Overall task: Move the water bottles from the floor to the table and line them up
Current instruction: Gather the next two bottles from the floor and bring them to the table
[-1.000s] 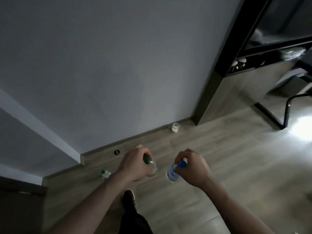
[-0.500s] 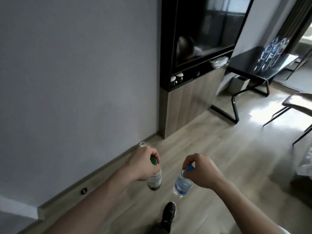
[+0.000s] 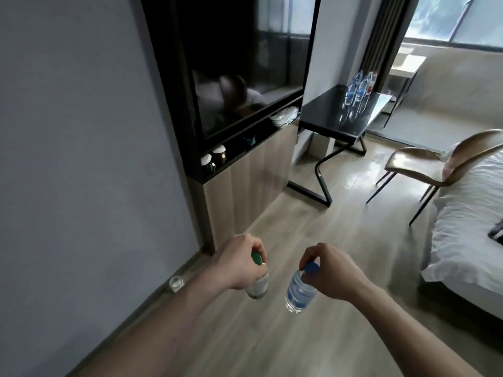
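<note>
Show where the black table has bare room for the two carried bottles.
The black table is bare on its near half, between the cabinet-side edge and the bottle cluster. The far end by the window is crowded.

Dim room — daylight from window (image 3: 446,17), floor glare, edges warped.

Bedroom, hotel-like or small apartment. Bed (image 3: 468,227) with white bedding at right edge. Tan shell chair (image 3: 424,167) on thin dark legs just left of bed. Past the chair, black glossy counter (image 3: 326,115) on a bent metal frame, against the wall. Left of the counter, dark built-in cabinet (image 3: 231,77) with glass front, wood-panel base, cups on its shelf. Wood-look floor (image 3: 313,227); window (image 3: 457,17) beyond.
</note>
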Demonstrator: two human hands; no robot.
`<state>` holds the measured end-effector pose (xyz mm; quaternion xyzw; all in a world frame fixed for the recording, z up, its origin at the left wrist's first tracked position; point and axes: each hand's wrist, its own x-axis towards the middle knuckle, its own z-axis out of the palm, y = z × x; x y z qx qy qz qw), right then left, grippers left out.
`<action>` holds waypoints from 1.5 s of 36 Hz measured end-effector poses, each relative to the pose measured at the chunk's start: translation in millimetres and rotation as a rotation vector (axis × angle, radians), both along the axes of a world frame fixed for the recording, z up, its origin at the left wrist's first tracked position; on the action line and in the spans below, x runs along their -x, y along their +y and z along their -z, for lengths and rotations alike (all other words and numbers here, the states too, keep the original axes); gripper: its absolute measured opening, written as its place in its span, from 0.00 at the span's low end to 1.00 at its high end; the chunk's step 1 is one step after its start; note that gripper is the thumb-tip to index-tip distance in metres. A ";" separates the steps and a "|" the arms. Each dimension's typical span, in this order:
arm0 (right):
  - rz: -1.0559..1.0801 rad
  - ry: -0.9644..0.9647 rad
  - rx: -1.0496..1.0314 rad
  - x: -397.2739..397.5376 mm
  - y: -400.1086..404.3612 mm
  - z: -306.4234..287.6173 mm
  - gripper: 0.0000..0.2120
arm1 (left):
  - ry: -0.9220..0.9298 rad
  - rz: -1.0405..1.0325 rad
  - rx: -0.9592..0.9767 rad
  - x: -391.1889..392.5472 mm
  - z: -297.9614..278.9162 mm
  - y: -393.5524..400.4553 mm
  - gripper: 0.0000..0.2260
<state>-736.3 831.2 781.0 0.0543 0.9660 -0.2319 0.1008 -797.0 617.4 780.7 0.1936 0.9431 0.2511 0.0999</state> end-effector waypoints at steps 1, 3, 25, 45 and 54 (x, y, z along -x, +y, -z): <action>0.014 0.002 -0.001 7.9 12.4 -0.9 0.07 | -0.005 0.013 0.006 10.9 -1.7 13.4 0.07; 0.037 0.013 0.000 22.3 36.9 -2.5 0.07 | -0.002 0.028 0.017 29.9 -4.6 39.6 0.06; -0.057 0.112 0.015 205.7 362.2 -38.5 0.05 | 0.002 -0.118 -0.063 208.3 -27.7 347.5 0.05; -0.039 0.096 0.061 417.3 581.9 -45.4 0.04 | -0.032 -0.133 -0.058 413.8 -20.9 552.0 0.04; 0.037 0.120 0.056 534.4 678.8 -49.5 0.03 | -0.014 -0.068 -0.061 547.1 -26.8 660.0 0.05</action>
